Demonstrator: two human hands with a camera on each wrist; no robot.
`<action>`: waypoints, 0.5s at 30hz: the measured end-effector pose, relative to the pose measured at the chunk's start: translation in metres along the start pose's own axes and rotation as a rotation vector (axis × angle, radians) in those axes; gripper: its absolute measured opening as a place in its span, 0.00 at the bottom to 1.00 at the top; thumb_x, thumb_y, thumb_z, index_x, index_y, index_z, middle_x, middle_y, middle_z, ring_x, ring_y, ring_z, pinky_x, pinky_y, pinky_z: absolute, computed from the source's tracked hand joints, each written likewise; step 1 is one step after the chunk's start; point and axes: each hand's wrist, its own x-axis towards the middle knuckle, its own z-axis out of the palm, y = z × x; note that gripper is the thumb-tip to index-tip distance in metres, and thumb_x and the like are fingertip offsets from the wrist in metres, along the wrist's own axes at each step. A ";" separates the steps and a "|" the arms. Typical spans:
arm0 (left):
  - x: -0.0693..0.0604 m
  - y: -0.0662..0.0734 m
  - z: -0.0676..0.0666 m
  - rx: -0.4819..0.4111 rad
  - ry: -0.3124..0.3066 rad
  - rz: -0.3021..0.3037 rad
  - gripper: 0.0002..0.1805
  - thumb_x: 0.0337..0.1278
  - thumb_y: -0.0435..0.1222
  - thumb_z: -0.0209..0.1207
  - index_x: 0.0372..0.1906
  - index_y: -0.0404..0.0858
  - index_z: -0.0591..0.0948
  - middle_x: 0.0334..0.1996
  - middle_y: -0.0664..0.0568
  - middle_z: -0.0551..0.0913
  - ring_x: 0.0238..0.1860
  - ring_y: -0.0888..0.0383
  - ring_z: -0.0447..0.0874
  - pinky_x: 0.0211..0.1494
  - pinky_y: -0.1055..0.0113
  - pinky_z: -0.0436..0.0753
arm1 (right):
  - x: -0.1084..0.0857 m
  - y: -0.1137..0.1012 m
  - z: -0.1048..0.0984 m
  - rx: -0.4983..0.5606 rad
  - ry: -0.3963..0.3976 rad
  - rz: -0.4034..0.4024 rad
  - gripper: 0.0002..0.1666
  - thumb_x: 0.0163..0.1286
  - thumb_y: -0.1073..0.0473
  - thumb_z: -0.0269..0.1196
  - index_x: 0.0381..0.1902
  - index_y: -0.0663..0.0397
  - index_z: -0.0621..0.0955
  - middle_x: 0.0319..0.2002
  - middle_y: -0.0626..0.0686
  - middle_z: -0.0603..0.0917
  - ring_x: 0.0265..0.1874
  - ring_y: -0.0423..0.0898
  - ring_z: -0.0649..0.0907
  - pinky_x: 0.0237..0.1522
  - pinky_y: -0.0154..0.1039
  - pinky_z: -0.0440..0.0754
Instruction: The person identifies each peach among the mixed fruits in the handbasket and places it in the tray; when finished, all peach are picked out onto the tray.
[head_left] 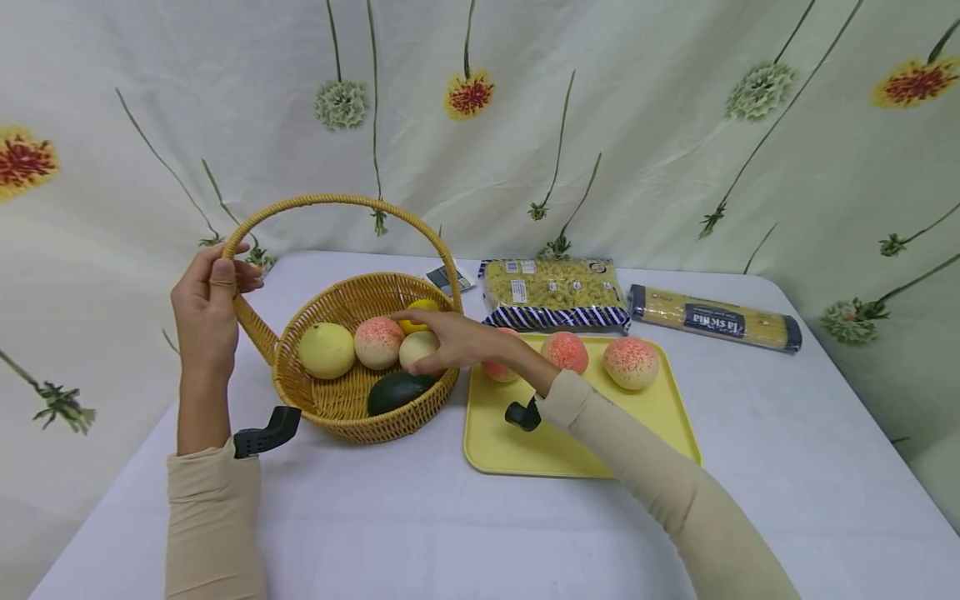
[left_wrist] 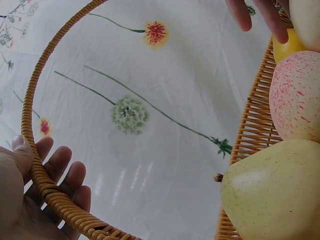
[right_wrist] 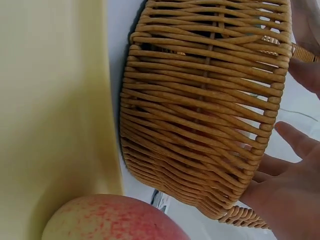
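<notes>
My left hand [head_left: 210, 292] grips one side of the handle [head_left: 330, 200] of a round wicker basket [head_left: 360, 429], thumb on the near side and fingers behind. Over the basket's right rim reaches my right hand [head_left: 457, 337]. Its spread fingers and thumb lie about a pale round fruit [head_left: 417, 352]; firm contact cannot be made out. In the basket also sit a yellow-green pear [head_left: 326, 350], a red-speckled peach [head_left: 378, 342], a yellow lemon [head_left: 422, 312], partly covered by the right hand, and a dark green avocado [head_left: 397, 393].
Right of the basket, a yellow tray [head_left: 525, 446] bears three red-speckled peaches [head_left: 632, 363]. Behind it lie a bag of pasta [head_left: 555, 293] and a packet of spaghetti [head_left: 716, 318]. A small dark-and-white card [head_left: 453, 278] lies behind the basket. White cloth [head_left: 360, 525] covers the table.
</notes>
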 end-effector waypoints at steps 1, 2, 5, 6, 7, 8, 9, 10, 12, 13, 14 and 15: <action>0.000 0.000 0.000 0.005 -0.001 0.003 0.16 0.67 0.37 0.51 0.53 0.33 0.79 0.33 0.50 0.80 0.35 0.56 0.80 0.44 0.78 0.81 | 0.000 0.000 -0.001 0.001 -0.013 0.007 0.46 0.62 0.55 0.65 0.74 0.47 0.57 0.70 0.60 0.63 0.51 0.49 0.78 0.43 0.34 0.79; 0.000 0.000 0.000 0.010 -0.001 0.006 0.16 0.67 0.37 0.51 0.53 0.33 0.79 0.33 0.50 0.80 0.35 0.56 0.79 0.44 0.78 0.81 | 0.000 0.000 -0.001 0.007 -0.027 0.019 0.46 0.62 0.56 0.65 0.74 0.48 0.57 0.69 0.60 0.64 0.50 0.48 0.77 0.44 0.34 0.79; 0.000 -0.001 0.000 -0.005 -0.001 0.012 0.16 0.67 0.37 0.51 0.53 0.32 0.79 0.32 0.50 0.80 0.35 0.56 0.80 0.44 0.78 0.81 | -0.001 0.002 -0.002 0.006 -0.064 0.053 0.44 0.63 0.59 0.64 0.74 0.50 0.58 0.66 0.59 0.68 0.52 0.47 0.76 0.49 0.36 0.77; 0.000 -0.001 0.000 -0.009 -0.003 0.012 0.16 0.67 0.37 0.51 0.53 0.32 0.79 0.32 0.50 0.80 0.35 0.56 0.80 0.44 0.78 0.81 | -0.001 0.003 -0.001 -0.007 -0.071 0.060 0.43 0.63 0.59 0.64 0.73 0.50 0.59 0.65 0.59 0.69 0.52 0.47 0.76 0.51 0.35 0.76; 0.000 -0.001 0.000 -0.016 -0.003 0.012 0.16 0.67 0.37 0.51 0.52 0.32 0.80 0.32 0.50 0.80 0.35 0.56 0.80 0.44 0.78 0.81 | -0.001 0.003 -0.001 -0.016 -0.080 0.065 0.42 0.63 0.60 0.64 0.73 0.51 0.60 0.64 0.59 0.70 0.53 0.46 0.75 0.51 0.35 0.76; 0.000 -0.002 0.000 -0.021 -0.002 0.012 0.16 0.67 0.37 0.51 0.52 0.32 0.80 0.32 0.49 0.80 0.35 0.56 0.80 0.44 0.78 0.81 | -0.001 0.003 0.000 -0.033 -0.089 0.065 0.42 0.63 0.60 0.64 0.72 0.52 0.60 0.63 0.58 0.71 0.53 0.46 0.75 0.51 0.35 0.76; 0.000 -0.002 0.000 -0.024 -0.002 0.012 0.16 0.67 0.37 0.51 0.52 0.32 0.80 0.32 0.49 0.80 0.34 0.56 0.80 0.43 0.78 0.81 | -0.001 0.003 0.001 -0.054 -0.096 0.058 0.41 0.63 0.60 0.64 0.72 0.52 0.61 0.63 0.57 0.71 0.53 0.46 0.75 0.51 0.35 0.75; 0.000 -0.002 0.000 -0.023 -0.002 0.012 0.16 0.67 0.37 0.51 0.52 0.33 0.80 0.32 0.49 0.80 0.34 0.57 0.80 0.43 0.78 0.81 | -0.001 0.002 0.003 -0.065 -0.102 0.051 0.41 0.63 0.60 0.64 0.72 0.52 0.61 0.63 0.56 0.71 0.53 0.46 0.75 0.51 0.35 0.75; -0.001 -0.003 0.000 -0.010 -0.001 0.015 0.16 0.67 0.37 0.51 0.52 0.33 0.80 0.32 0.50 0.79 0.34 0.57 0.80 0.43 0.78 0.81 | 0.000 0.001 0.005 -0.075 -0.108 0.032 0.40 0.63 0.62 0.64 0.71 0.53 0.62 0.64 0.55 0.70 0.52 0.46 0.74 0.50 0.34 0.76; -0.001 -0.002 0.000 -0.006 -0.001 0.017 0.16 0.67 0.37 0.51 0.52 0.33 0.80 0.32 0.50 0.80 0.34 0.58 0.80 0.43 0.78 0.81 | 0.001 0.000 0.007 -0.075 -0.112 0.025 0.40 0.62 0.63 0.64 0.71 0.53 0.63 0.65 0.54 0.70 0.53 0.45 0.74 0.50 0.33 0.75; -0.001 -0.003 -0.001 -0.002 -0.002 0.018 0.16 0.67 0.37 0.51 0.52 0.33 0.80 0.32 0.50 0.79 0.34 0.58 0.80 0.44 0.78 0.81 | 0.001 -0.001 0.008 -0.077 -0.115 0.021 0.40 0.62 0.64 0.64 0.71 0.53 0.63 0.66 0.53 0.69 0.54 0.45 0.73 0.50 0.33 0.75; -0.001 -0.002 -0.001 -0.002 -0.003 0.020 0.16 0.68 0.37 0.51 0.52 0.33 0.80 0.32 0.50 0.79 0.34 0.58 0.80 0.44 0.78 0.81 | 0.002 -0.002 0.008 -0.084 -0.118 0.021 0.40 0.62 0.64 0.64 0.71 0.53 0.63 0.66 0.53 0.68 0.54 0.44 0.73 0.50 0.33 0.75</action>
